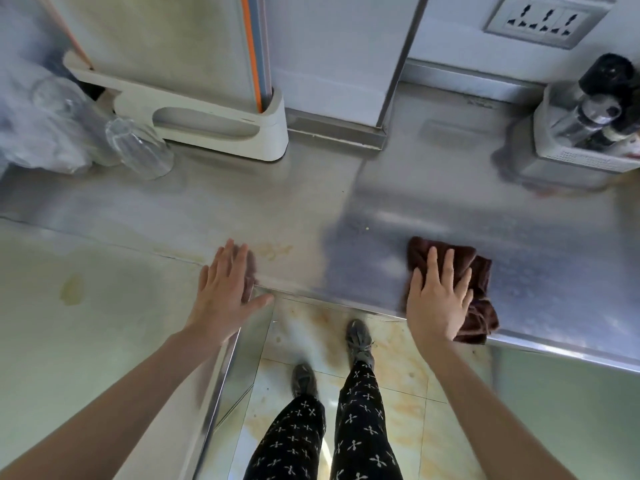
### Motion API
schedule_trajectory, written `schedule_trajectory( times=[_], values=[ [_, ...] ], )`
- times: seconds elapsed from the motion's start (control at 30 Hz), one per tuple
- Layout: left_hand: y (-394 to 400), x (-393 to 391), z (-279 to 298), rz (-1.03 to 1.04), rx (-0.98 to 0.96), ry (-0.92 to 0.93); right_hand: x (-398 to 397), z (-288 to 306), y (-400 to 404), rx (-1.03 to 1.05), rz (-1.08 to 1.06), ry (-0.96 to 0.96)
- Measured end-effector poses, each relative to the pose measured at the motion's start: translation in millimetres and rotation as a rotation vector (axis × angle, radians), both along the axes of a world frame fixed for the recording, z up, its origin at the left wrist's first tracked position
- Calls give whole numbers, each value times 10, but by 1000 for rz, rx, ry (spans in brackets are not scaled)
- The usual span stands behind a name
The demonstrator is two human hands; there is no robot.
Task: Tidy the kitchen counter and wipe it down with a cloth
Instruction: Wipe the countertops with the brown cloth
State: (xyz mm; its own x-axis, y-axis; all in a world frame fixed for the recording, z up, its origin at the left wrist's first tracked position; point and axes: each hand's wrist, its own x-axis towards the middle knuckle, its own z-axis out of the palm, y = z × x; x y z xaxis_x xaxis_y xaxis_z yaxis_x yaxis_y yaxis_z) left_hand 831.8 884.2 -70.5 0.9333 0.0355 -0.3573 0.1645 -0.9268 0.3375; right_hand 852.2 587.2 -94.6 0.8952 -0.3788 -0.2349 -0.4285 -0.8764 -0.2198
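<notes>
I see the right hand pressing flat, fingers straight and slightly spread, on the brown cloth near the counter's front edge. The left hand lies flat on the counter's inner corner, fingers straight, together.

Cloth: near half hidden under right hand. Clear bags, 10 o'clock: cut by left edge, contents unreadable. Caddy, 2 o'clock: cut by right edge; bottles inside blurred, labels illegible. Wall socket, 1 o'clock: top cropped. Left hand: fingertips motion-blurred.
</notes>
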Motion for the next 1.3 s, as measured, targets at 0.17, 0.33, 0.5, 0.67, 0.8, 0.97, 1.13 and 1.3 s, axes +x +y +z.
schedule_trajectory(
  times=[0.17,0.33,0.5,0.67,0.8,0.97,1.13,1.3],
  values=[
    [35,32,5,7,-14,-28,-29,-65,1046,44,333,0],
    [-1,115,-6,-11,-18,-48,-21,-64,1381,-52,766,47],
    [-44,283,-4,-35,-44,-53,367,-27,917,-68,747,39],
    [-121,509,-51,-23,-52,-43,979,-34,403,-83,554,27],
    [-172,708,-55,-16,-56,-46,1483,-56,141,-54,428,28],
    [-197,888,-23,-22,-12,-18,1524,-26,426,-47,390,38],
    [-174,910,18,52,7,30,1288,-59,875,-86,681,25],
    [-174,806,20,38,28,5,1203,-50,1086,-107,1079,51]
  ],
)
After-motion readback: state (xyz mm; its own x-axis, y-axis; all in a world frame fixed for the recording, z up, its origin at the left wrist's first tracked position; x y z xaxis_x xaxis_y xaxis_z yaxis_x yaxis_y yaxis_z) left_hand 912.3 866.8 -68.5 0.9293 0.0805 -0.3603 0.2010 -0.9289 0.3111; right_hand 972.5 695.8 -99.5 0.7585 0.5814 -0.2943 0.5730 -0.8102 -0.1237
